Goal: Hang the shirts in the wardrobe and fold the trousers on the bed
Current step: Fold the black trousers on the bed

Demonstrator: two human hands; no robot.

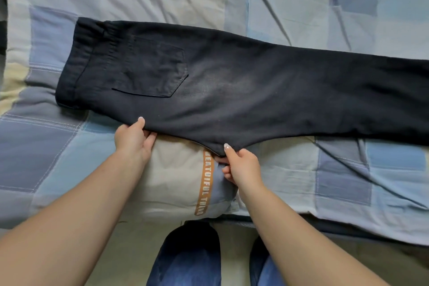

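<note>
Head view, looking down on a bed. A pair of dark trousers (232, 90) is lying flat across the patchwork quilt (348, 7), already doubled lengthwise so that one leg is resting on the other; the waistband is pointing toward the left of the view, a back pocket is facing up, and the legs are running out past the right edge of the picture. The left hand (133, 139) is gripping the near edge of the trousers below the seat, thumb on top of the cloth and the other fingers tucked beneath it. The right hand (241, 165) is pinching the protruding point of the crotch seam, thumb above and curled fingers below, just beside the left hand along the same edge. Neither hand is lying spread or flat on the fabric.

Progress, as judged from this view: the first, lengthwise fold is appearing complete, and the hands are seeming to be tidying or tucking in the crotch point. The crosswise folds that would bring the leg ends toward the waistband are not yet made. No shirts, hangers or wardrobe are showing here, so the state of the hanging part cannot be told. The person's blue-clad knees (185, 260) are showing at the bottom edge.
</note>
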